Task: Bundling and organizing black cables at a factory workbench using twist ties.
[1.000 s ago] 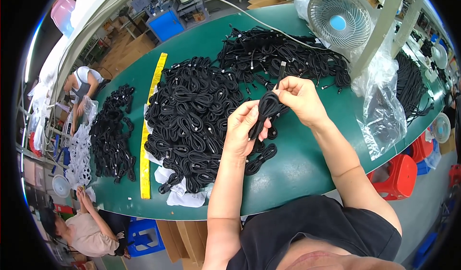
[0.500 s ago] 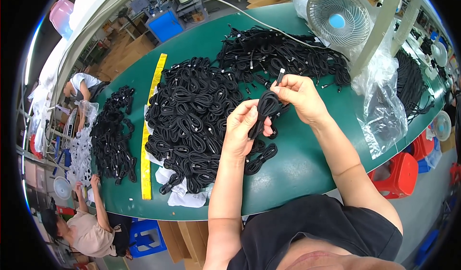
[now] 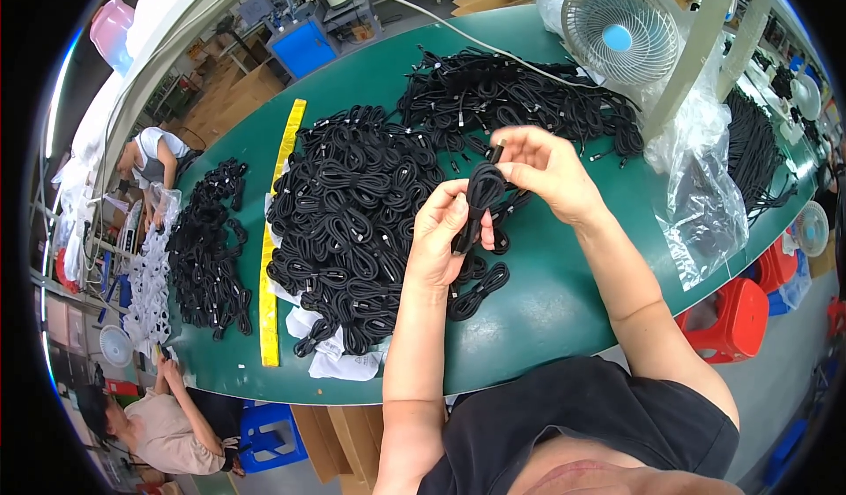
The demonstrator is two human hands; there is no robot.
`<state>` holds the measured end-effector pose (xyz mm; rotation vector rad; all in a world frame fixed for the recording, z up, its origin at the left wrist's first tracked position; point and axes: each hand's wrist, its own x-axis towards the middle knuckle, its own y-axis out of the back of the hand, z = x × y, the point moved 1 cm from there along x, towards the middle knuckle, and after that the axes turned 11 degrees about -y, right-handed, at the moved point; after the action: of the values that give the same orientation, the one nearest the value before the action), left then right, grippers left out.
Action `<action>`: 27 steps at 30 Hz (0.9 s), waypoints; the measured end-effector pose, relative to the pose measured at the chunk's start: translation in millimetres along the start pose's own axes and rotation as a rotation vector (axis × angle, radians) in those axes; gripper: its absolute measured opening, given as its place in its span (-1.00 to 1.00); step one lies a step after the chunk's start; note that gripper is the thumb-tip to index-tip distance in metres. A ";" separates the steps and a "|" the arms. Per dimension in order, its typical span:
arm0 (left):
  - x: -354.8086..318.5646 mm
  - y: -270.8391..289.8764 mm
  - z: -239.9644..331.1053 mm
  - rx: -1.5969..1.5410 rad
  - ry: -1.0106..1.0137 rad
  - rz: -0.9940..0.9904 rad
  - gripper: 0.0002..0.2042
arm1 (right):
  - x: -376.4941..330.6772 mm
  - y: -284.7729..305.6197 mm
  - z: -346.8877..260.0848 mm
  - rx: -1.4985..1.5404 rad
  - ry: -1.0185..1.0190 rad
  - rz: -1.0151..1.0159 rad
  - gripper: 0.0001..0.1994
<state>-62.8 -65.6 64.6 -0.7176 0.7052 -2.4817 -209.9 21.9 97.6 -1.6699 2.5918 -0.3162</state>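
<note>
My left hand [image 3: 442,235] is closed round a coiled black cable [image 3: 483,188], bundled in loops, held above the green table [image 3: 538,270]. My right hand [image 3: 548,176] is at the top of that coil, thumb and fingers pinched about one end of the cable. A dark plug [image 3: 497,151] with a small metal tip sticks out by its fingertips. Left of my hands lies a large heap of coiled black cables [image 3: 352,204]. One coiled cable [image 3: 478,291] rests apart from the heap, just below my left hand.
Loose black cables [image 3: 520,90] lie farther back, and a yellow strip [image 3: 280,240] divides the heap from a smaller pile [image 3: 207,248]. A fan [image 3: 619,30], a post and clear plastic bags [image 3: 696,204] stand at the right. Two people work at the far left.
The plug has turned from upright, metal tip showing, to a lower slant beside the coil. My right fingers have shifted slightly left over it; my left hand keeps its hold.
</note>
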 end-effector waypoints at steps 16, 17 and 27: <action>-1.8 -5.6 -4.6 -0.040 0.044 0.078 -0.74 | -2.4 -18.2 7.4 -0.470 0.604 0.157 -0.79; -2.1 -4.3 -3.2 -0.040 0.046 0.079 -0.74 | -3.8 -19.8 6.4 -0.468 0.602 0.159 -0.79; 5.7 2.8 1.6 -0.157 0.039 0.337 -0.55 | 0.7 -10.8 8.3 0.017 0.207 0.186 -0.80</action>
<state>-65.4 -71.4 66.2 -0.5534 0.9583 -2.1559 -199.3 15.7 91.7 -1.4466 2.8562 -0.5246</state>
